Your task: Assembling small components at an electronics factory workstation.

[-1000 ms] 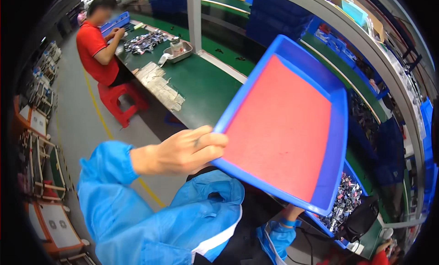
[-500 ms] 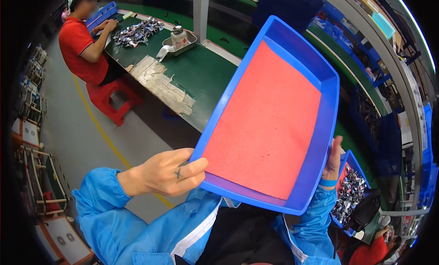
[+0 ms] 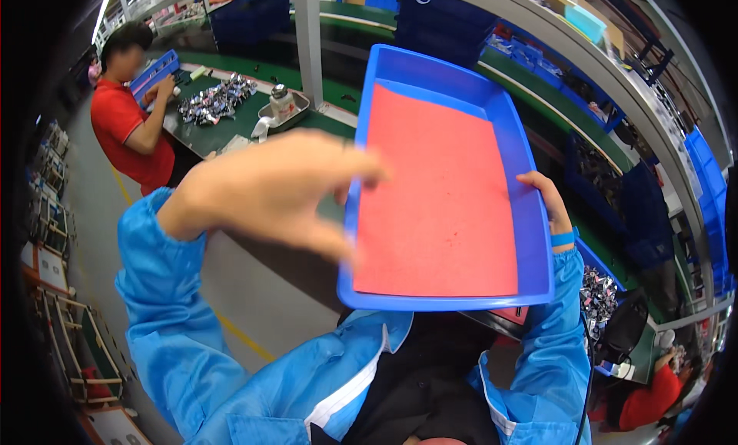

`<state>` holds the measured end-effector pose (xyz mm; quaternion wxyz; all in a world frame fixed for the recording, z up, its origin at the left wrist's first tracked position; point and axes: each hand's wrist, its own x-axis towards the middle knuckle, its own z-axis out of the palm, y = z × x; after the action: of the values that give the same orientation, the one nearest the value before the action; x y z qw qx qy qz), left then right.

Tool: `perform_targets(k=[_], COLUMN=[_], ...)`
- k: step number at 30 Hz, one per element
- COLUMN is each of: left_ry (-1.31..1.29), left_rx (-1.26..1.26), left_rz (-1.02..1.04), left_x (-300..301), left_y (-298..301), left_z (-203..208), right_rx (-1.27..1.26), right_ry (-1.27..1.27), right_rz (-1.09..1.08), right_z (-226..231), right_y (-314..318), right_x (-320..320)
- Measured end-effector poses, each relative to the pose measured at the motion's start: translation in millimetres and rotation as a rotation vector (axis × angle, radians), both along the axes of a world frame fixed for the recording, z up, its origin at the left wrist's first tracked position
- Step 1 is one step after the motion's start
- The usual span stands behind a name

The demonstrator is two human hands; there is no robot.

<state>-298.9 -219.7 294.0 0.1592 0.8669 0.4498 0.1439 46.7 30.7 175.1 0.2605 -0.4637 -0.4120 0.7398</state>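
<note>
A shallow blue tray (image 3: 453, 301) is held up in front of my chest, lined with a flat red sheet (image 3: 438, 199). Small dark specks show on the sheet. On the tray's right side, my right hand (image 3: 550, 203) grips the wall, thumb over the rim and its other fingers hidden behind. My left hand (image 3: 257, 187), smeared by motion, is at the tray's left edge with thumb and fingers spread apart. Its fingertips overlap the rim and sheet in view; whether they touch is unclear.
Across the green bench lie a heap of small metallic parts (image 3: 217, 99) and a jar (image 3: 282, 103) in a metal dish. A person in a red shirt (image 3: 123, 130) works there. A grey post (image 3: 309, 45) rises behind. More parts (image 3: 600, 295) fill a blue bin at right.
My left hand has let go of the tray's near left corner and risen along its left edge, fingers spreading. The tray has turned straighter and moved left in view. My right hand still holds it.
</note>
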Motion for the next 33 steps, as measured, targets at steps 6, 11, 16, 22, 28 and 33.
perform_targets(k=[6, 11, 16, 22, 28, 33], left_ry=[0.645, 0.522, 0.516, 0.254, 0.186, 0.075], left_rx=[0.892, 0.932, 0.192, 0.275, 0.171, 0.162], left_rz=[0.182, -0.04, 0.085, 0.321, 0.489, 0.775], left_x=[42, 44, 35, -57, -123, -152], left_y=[116, 193, 200, 144, 92, 18], left_z=[-16, -64, -43, -57, -111, -188], right_rx=[0.462, 0.809, 0.438, 0.61, 0.581, 0.526], right_ry=[-0.053, -0.123, 0.18, 0.179, 0.197, 0.025], right_rz=[0.299, 0.551, 0.412, -0.134, -0.25, -0.282], right_z=[-2, -5, -8, -8, -45, -99], right_y=[6, -11, -19, 21, -15, -33], right_x=[-14, -35, -23, 98, 150, 138])
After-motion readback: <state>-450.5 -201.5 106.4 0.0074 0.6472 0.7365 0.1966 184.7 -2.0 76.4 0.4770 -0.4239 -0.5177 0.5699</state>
